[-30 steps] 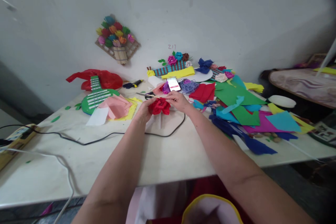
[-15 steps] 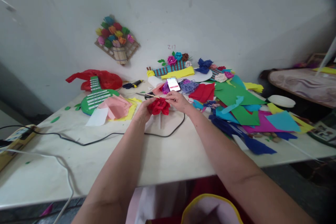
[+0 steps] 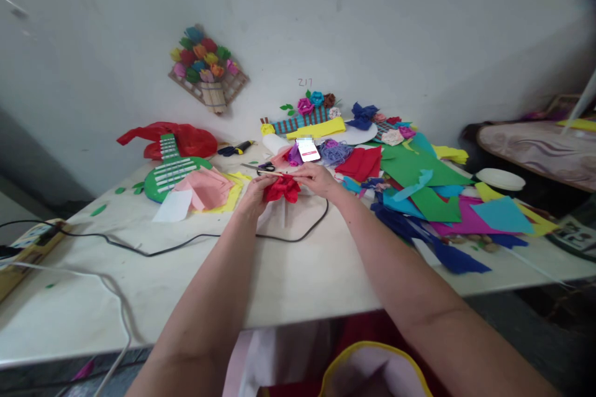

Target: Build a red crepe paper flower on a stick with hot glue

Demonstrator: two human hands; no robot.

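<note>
A red crepe-paper flower is between my two hands above the table. My left hand is closed around the flower's left side. My right hand pinches at the flower's upper right edge, its fingers on a thin pale stick that lies across the top of the petals. Just behind the flower lie scissors with dark handles. A phone with a lit screen stands beyond my right hand. Exactly how the fingertips meet the stick is too small to make out.
Coloured paper sheets pile up on the right. A green guitar-shaped craft and pink paper lie left. A black cable crosses the table to a power strip. Yellow-handled pliers lie behind.
The flower and both hands have shifted very slightly; the petals tilt a little and the left fingers have come up toward the stick. Other things stay in place.
</note>
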